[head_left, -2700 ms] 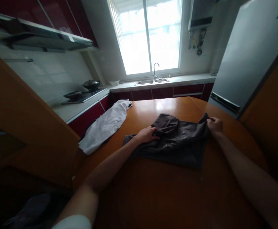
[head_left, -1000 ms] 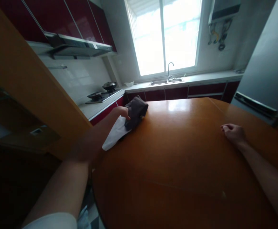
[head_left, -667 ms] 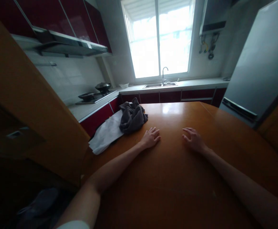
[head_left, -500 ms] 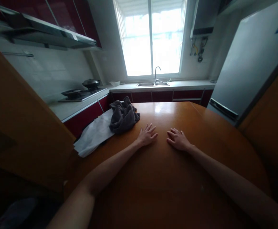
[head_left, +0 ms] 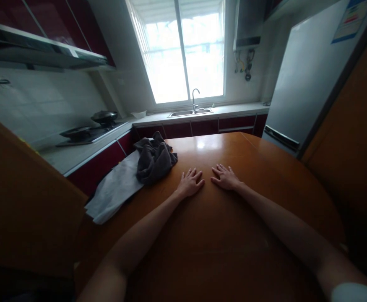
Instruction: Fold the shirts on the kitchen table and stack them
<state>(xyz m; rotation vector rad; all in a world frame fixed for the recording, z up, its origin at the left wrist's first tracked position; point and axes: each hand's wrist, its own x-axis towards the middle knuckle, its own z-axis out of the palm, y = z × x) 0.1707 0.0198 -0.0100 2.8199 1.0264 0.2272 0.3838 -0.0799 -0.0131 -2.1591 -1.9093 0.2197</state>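
Observation:
My left hand (head_left: 190, 183) lies palm down on the wooden table (head_left: 214, 230), its fingers spread. Beside it, a short gap to the right, my right hand (head_left: 225, 177) rests flat on the same tabletop with fingers apart. Neither hand holds anything. Nearest to my left hand, up and to the left, is a crumpled dark grey cloth (head_left: 155, 160). It overlaps a white sheet-like piece (head_left: 115, 191) at the table's left edge; what that is made of I cannot tell.
Behind the table, a counter (head_left: 233, 110) carries a sink (head_left: 183, 113) with a tap (head_left: 194, 98) under a window. Two pans, one lidded (head_left: 104, 117) and one lower (head_left: 76, 133), sit on the stove at the left. A fridge (head_left: 299, 79) stands at the right.
The camera view has turned, so the room appears shifted left and slightly tilted. Both hands stay flat on the table, appearing slightly closer together.

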